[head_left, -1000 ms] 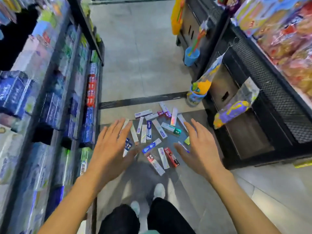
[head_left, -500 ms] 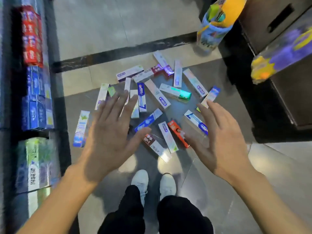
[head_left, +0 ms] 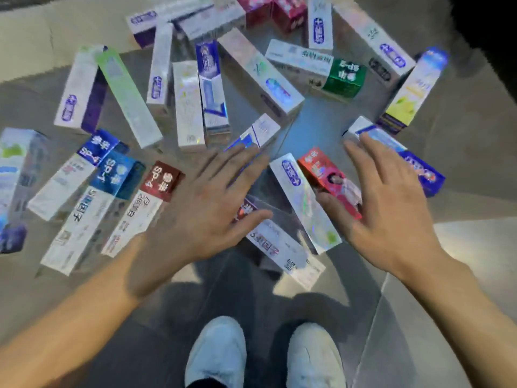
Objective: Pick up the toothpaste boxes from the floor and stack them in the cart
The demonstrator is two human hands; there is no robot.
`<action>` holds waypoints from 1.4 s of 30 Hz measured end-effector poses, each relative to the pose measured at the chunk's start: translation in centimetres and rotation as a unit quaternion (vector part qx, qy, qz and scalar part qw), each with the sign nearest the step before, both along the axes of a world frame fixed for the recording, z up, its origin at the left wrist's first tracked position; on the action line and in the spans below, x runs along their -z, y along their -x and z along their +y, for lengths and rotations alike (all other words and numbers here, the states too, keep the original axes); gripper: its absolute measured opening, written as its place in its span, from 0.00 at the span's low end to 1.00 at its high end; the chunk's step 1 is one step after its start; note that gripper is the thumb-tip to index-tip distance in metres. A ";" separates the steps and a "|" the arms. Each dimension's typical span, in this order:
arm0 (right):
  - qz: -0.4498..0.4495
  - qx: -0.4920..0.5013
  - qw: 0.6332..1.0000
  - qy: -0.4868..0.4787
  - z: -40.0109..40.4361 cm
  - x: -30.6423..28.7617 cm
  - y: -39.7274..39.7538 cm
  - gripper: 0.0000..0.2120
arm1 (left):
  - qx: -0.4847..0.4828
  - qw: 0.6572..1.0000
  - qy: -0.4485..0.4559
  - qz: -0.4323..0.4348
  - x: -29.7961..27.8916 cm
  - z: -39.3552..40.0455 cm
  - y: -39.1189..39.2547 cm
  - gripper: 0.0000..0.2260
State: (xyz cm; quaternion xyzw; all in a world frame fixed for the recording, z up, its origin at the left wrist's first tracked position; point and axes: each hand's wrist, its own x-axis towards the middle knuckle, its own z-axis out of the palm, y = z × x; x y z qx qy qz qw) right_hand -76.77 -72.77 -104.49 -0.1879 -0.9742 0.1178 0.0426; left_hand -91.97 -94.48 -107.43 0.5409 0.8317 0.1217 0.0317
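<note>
Toothpaste boxes [head_left: 260,79] scattered flat across grey floor [head_left: 461,141], overlapping in places. Left hand [head_left: 207,208] and right hand [head_left: 389,208] palm-down over nearest boxes, fingers straight and spread, gripping nothing; contact unclear. White shoes [head_left: 215,357] below, cart out of view.

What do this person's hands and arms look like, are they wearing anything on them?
Both the left hand and right hand are bare: no gloves, rings, watch or sleeves show. The forearms are uncovered to the frame's edge. Below are white shoes and dark trousers.
</note>
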 end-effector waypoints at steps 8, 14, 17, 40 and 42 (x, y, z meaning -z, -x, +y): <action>-0.027 0.025 0.999 0.029 -1.2 2.0 0.0 0.36 | 0.132 0.985 0.102 -0.047 6.5 0.0 -1.5 0.37; -0.053 0.034 0.996 0.057 -1.6 2.5 -0.2 0.37 | 0.181 0.976 0.122 0.004 8.9 0.8 -1.5 0.34; -0.046 0.047 0.995 0.078 -1.3 2.6 -0.5 0.35 | 0.182 0.976 0.113 0.032 8.7 0.5 -1.3 0.25; -0.149 0.176 0.953 0.197 -3.3 9.4 2.7 0.31 | -0.425 0.865 -0.069 -0.258 2.1 -5.6 -2.6 0.22; -0.088 0.196 0.942 0.257 -4.0 7.4 3.3 0.26 | -0.444 0.854 -0.068 -0.263 0.5 -4.6 -2.4 0.22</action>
